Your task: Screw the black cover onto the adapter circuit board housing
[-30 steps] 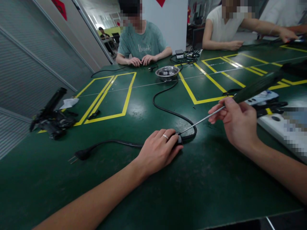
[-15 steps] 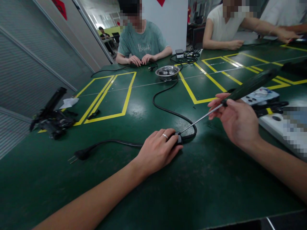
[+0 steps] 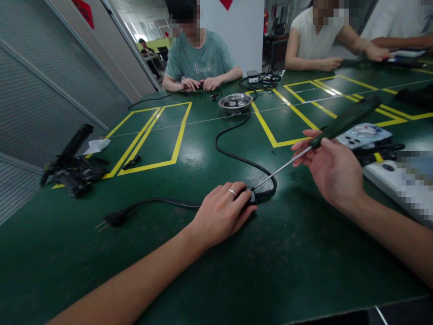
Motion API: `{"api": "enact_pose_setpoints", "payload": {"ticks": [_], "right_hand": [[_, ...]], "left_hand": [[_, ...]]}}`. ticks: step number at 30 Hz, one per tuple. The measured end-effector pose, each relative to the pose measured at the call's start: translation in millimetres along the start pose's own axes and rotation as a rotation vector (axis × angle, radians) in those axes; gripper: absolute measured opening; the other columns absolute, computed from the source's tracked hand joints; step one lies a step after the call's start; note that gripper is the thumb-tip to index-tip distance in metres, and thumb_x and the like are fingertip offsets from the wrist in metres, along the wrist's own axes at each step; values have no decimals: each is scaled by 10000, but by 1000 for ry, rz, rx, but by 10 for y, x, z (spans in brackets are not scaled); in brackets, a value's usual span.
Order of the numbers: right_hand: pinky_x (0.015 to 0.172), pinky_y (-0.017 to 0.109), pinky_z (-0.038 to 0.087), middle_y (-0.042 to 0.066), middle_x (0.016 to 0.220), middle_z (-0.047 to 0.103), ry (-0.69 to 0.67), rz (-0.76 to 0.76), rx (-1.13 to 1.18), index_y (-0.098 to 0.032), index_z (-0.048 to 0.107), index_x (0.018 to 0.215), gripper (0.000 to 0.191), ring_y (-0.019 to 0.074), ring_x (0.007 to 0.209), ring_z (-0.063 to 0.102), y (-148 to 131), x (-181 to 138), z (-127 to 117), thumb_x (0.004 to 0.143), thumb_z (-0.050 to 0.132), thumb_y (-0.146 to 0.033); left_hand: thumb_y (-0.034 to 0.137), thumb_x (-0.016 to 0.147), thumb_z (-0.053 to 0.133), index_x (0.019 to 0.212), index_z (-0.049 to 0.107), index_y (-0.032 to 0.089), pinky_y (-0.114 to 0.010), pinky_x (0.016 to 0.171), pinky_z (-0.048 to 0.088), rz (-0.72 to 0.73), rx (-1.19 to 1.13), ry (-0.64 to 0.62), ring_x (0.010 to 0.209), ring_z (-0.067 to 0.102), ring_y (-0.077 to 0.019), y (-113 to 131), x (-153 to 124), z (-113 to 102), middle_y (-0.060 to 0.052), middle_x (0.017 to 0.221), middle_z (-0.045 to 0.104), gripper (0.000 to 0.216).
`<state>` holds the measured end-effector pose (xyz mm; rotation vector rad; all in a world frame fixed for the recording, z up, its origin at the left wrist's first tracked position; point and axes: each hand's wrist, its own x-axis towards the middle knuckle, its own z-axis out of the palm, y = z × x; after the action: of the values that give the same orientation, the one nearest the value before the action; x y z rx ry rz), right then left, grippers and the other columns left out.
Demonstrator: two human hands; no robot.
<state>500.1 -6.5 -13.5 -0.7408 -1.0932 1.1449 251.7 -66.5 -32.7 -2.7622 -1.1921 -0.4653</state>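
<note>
My left hand lies palm down on the green table, its fingers pressed over a small black part on a black power cable. My right hand pinches a long screwdriver where the dark green handle meets the metal shaft. The shaft slants down to the left and its tip rests at the black part by my left fingertips. The cable's plug lies to the left of my left arm.
A steel bowl stands further back among yellow floor-tape rectangles. A black device and a white paper scrap lie at the left edge. A phone and a white box sit at right. Three people sit along the far side.
My right hand slid up the screwdriver from the shaft to the base of the handle. The tip stayed at the black part, and my left hand did not move.
</note>
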Motion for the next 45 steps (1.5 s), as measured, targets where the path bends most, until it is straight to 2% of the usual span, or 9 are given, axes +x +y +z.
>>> {"api": "enact_pose_setpoints", "payload": {"ticks": [4,7,15,20,24,29,34,38,45], "right_hand": [[622,292,530,22,812,660,62,-46,-110,-227,650,874,108,149,701,627,-16,-4,5,877,613,-328],[594,274,523,13,771,645,111,-64,-175,-222,633,806,139,145,692,622,-3,11,7,842,670,-350],[626,304,541,38,825,677,38,-5,16,-212,642,912,190,165,743,649,-1,41,-21,893,502,-340],[543,251,525,26,727,671,115,-29,-151,-183,624,751,203,120,585,623,-13,53,-21,861,639,-353],[444,256,501,32,656,689,177,-24,-159,-182,610,778,241,131,473,613,-41,102,-43,863,634,-406],[459,281,540,11,630,695,345,-146,-160,-221,568,832,267,155,483,645,-6,283,-205,881,575,-483],[528,296,577,-3,719,702,418,-301,-297,-238,540,899,276,167,566,693,104,393,-332,879,569,-512],[582,294,589,-8,771,697,377,-340,-363,-242,529,966,263,154,588,693,149,381,-332,899,550,-495],[577,306,602,-11,767,700,351,-260,-369,-270,546,932,217,169,617,709,176,392,-347,898,556,-485]], "left_hand": [[365,970,481,1149,568,140,-381,793,529,2,-8,-13,967,597,-226,-7,-3,-6,-121,1172,608,300],[365,968,484,1136,570,139,-382,792,529,4,-11,-11,963,594,-224,-12,-5,-7,-120,1165,609,295],[367,969,483,1142,563,140,-379,792,527,1,-14,-12,955,593,-221,-12,1,11,-115,1170,603,296],[375,969,481,1142,561,140,-380,797,524,-5,-26,-13,961,589,-225,-20,-5,10,-110,1176,596,302],[371,970,476,1168,558,146,-375,798,522,-7,-32,-28,959,584,-222,-30,-5,-3,-104,1166,595,311],[372,974,464,1192,547,152,-376,805,519,-9,-24,-39,963,578,-224,-21,7,-6,-103,1172,588,321],[390,979,444,1203,522,159,-393,817,515,-27,-15,-83,980,579,-240,-25,5,-26,-116,1193,577,331],[460,964,452,1171,491,150,-428,849,508,-78,-42,-153,1007,584,-259,-125,-14,-112,-131,1226,563,375],[473,929,522,1194,456,215,-421,933,479,-131,-265,-312,1058,577,-230,-347,-82,-461,-81,1284,531,376]]}}
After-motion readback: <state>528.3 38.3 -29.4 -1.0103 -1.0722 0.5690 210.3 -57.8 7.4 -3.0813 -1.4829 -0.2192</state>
